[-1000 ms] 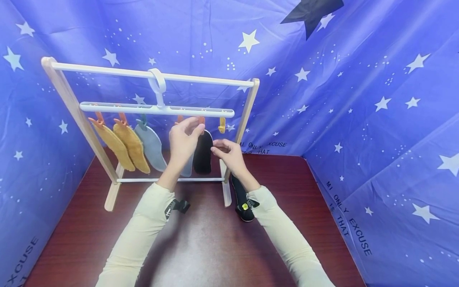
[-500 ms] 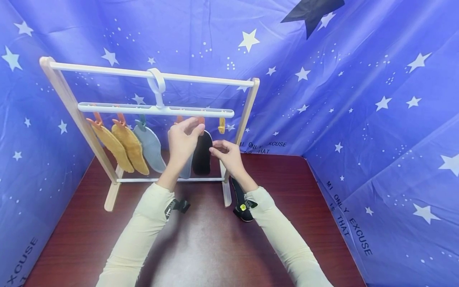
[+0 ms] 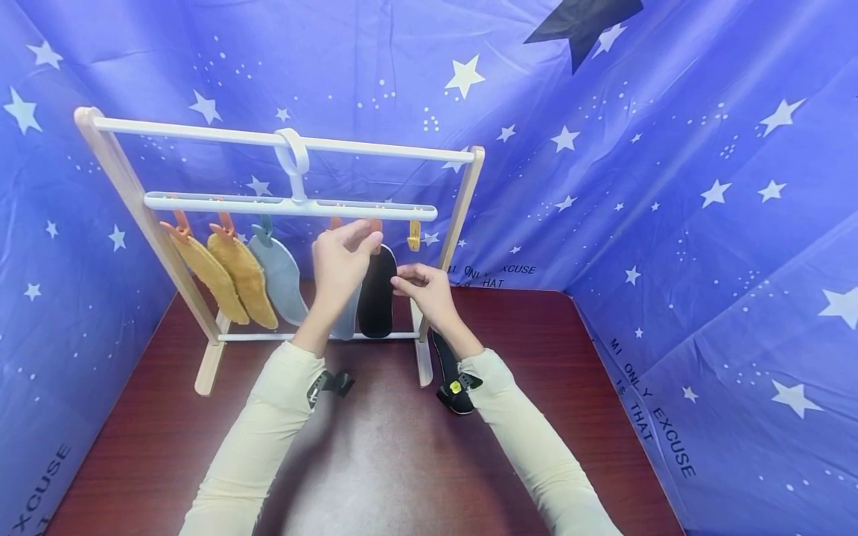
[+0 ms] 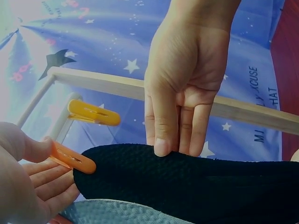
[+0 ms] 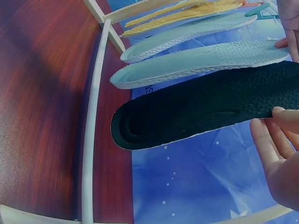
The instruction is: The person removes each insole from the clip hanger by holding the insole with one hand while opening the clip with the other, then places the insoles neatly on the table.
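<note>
A black insole (image 3: 377,298) hangs near the right end of the white clip hanger (image 3: 234,205), below an orange clip (image 4: 72,157). My left hand (image 3: 340,264) pinches that clip, the thumb on its upper arm and the fingers behind, as the left wrist view shows. With thumb and fingers, my right hand (image 3: 429,294) pinches the long edge of the black insole. In the left wrist view, the clip's tip lies over the insole's end. A pale grey-blue insole (image 5: 201,65) hangs just to the left, partly hidden by my left hand in the head view.
Two yellow insoles (image 3: 244,279) and another grey-blue insole (image 3: 278,275) hang farther left. A bare yellow clip (image 3: 415,235) is at the hanger's right end. The wooden rack (image 3: 462,208) stands on a red-brown table (image 3: 536,372). Another black insole (image 3: 462,404) lies under my right wrist.
The black insole's lower end has swung slightly down and towards me in the head view. The other hung insoles have shifted slightly too. Both hands have stayed almost still.
</note>
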